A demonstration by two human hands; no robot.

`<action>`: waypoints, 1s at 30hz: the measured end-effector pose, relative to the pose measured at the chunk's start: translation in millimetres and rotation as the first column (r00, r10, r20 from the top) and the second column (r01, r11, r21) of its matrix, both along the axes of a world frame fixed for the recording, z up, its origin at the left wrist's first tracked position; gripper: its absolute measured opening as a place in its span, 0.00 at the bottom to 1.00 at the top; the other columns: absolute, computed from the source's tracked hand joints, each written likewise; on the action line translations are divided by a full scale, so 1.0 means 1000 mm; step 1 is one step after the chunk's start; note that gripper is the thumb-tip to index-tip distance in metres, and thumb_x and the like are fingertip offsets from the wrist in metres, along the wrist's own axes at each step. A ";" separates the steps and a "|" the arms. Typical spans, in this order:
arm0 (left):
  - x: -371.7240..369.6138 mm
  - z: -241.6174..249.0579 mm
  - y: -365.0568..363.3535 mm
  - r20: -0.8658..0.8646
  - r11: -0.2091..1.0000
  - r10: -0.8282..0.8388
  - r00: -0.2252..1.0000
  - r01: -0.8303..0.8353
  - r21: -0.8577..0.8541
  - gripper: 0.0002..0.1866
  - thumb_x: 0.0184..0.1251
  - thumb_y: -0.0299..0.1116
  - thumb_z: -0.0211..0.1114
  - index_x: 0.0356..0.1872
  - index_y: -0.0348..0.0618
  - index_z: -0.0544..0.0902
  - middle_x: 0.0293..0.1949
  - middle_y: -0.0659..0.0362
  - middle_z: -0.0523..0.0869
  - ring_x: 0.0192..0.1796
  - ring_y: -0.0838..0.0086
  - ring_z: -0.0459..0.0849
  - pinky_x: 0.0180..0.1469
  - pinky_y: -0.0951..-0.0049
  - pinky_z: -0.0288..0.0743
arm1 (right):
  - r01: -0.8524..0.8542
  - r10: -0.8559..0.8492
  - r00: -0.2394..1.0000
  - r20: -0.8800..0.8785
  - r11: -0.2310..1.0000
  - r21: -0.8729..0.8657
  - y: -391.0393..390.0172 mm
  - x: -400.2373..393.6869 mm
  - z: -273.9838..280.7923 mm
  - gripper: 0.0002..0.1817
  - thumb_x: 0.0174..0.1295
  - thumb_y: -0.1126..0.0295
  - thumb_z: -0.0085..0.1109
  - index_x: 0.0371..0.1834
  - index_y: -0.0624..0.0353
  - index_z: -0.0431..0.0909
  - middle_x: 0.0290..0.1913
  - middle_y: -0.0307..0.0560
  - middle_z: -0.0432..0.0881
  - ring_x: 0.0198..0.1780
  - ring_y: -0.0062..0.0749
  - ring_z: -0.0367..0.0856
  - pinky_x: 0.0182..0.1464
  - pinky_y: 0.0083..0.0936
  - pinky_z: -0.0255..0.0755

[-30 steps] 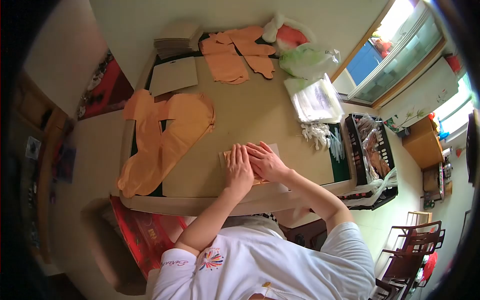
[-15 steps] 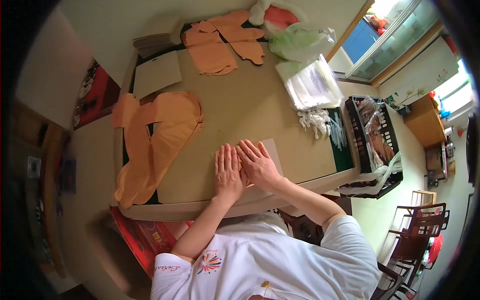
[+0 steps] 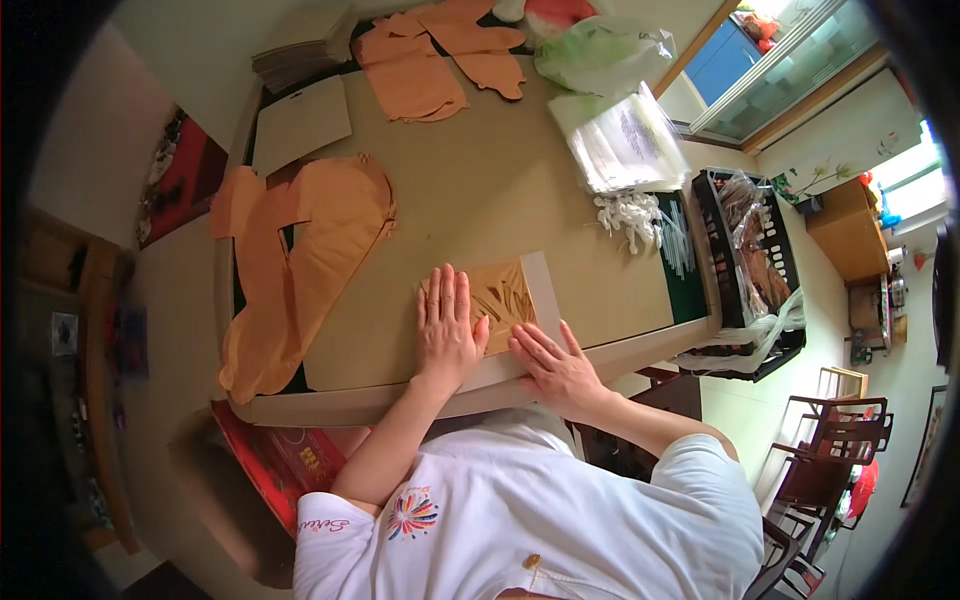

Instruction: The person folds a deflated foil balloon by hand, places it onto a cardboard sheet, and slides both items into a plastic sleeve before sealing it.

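A flat folded orange-tan fabric piece [image 3: 505,291], creased and slightly shiny, lies near the table's front edge. From its right end a pale card [image 3: 541,290] sticks out. My left hand [image 3: 447,325] rests flat on the left part of the fabric, fingers stretched out and thumb apart. At the lower right corner of the fabric is my right hand [image 3: 557,368], open, its fingertips right at the fabric's edge and its thumb spread. To the left, a larger orange garment [image 3: 320,235] is spread over the table's left side.
More orange garments [image 3: 420,75] lie at the back, beside a grey card [image 3: 302,125] and a stack of cards [image 3: 300,50]. Clear plastic bags [image 3: 630,145], white cords [image 3: 630,215] and thin clear strips [image 3: 677,240] lie at right. A black crate [image 3: 735,270] stands beyond the right edge.
My right hand has slid right and toward me, off the fabric's middle, uncovering its creased surface. My left hand stays flat on the left part. The view has shifted slightly.
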State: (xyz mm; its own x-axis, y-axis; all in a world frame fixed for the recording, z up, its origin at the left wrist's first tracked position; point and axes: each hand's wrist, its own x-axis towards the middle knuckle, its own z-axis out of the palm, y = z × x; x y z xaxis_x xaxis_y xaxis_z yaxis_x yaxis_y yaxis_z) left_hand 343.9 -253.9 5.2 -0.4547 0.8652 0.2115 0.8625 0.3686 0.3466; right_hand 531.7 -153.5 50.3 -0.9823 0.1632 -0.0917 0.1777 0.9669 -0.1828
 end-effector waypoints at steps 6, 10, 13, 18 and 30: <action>0.001 0.003 0.001 -0.032 1.000 -0.002 0.999 0.001 -0.027 0.40 0.65 0.45 0.57 0.73 0.35 0.54 0.74 0.43 0.54 0.77 0.51 0.50 0.75 0.48 0.46 | 0.144 -0.154 0.984 -0.089 0.983 -0.110 0.026 -0.043 0.020 0.27 0.67 0.61 0.49 0.67 0.62 0.67 0.71 0.51 0.65 0.75 0.39 0.56 0.76 0.47 0.44; 0.001 0.012 0.002 -0.020 0.996 0.011 1.000 -0.013 -0.093 0.41 0.67 0.48 0.54 0.74 0.34 0.52 0.74 0.43 0.54 0.77 0.52 0.49 0.76 0.48 0.42 | 0.081 -0.139 0.948 -0.288 0.976 -0.202 0.019 -0.113 -0.023 0.27 0.69 0.64 0.45 0.70 0.60 0.64 0.73 0.52 0.62 0.76 0.41 0.55 0.76 0.46 0.43; 0.000 0.010 0.003 0.008 0.993 0.025 1.000 -0.023 -0.118 0.40 0.69 0.50 0.51 0.74 0.33 0.51 0.75 0.44 0.52 0.78 0.53 0.46 0.77 0.48 0.37 | 0.172 -0.241 0.923 -0.299 0.955 -0.240 0.013 -0.118 -0.033 0.27 0.71 0.63 0.42 0.71 0.60 0.62 0.73 0.52 0.61 0.76 0.40 0.54 0.76 0.45 0.42; -0.001 0.005 -0.002 0.001 0.992 0.045 0.999 -0.045 -0.118 0.42 0.69 0.52 0.53 0.74 0.32 0.50 0.76 0.44 0.49 0.78 0.54 0.45 0.76 0.45 0.36 | 0.314 -0.328 0.894 -0.306 0.945 -0.094 0.038 -0.094 -0.038 0.27 0.72 0.61 0.42 0.72 0.60 0.61 0.74 0.49 0.61 0.77 0.36 0.52 0.77 0.47 0.39; -0.005 0.011 -0.018 0.000 0.989 0.069 0.998 -0.069 -0.130 0.44 0.68 0.53 0.56 0.73 0.31 0.51 0.76 0.44 0.51 0.78 0.55 0.46 0.74 0.41 0.37 | 0.024 -0.017 0.992 -0.122 0.998 0.057 -0.009 -0.029 -0.038 0.29 0.68 0.60 0.46 0.72 0.56 0.61 0.77 0.46 0.55 0.78 0.36 0.48 0.76 0.50 0.38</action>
State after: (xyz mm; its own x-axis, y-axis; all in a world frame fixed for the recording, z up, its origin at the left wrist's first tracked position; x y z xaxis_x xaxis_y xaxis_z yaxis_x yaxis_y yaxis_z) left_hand 339.3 -271.4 15.8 -0.5150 0.8516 0.0976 0.8320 0.4693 0.2958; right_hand 502.2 -162.4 12.3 -0.9820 0.1849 0.0379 0.1775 0.9730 -0.1475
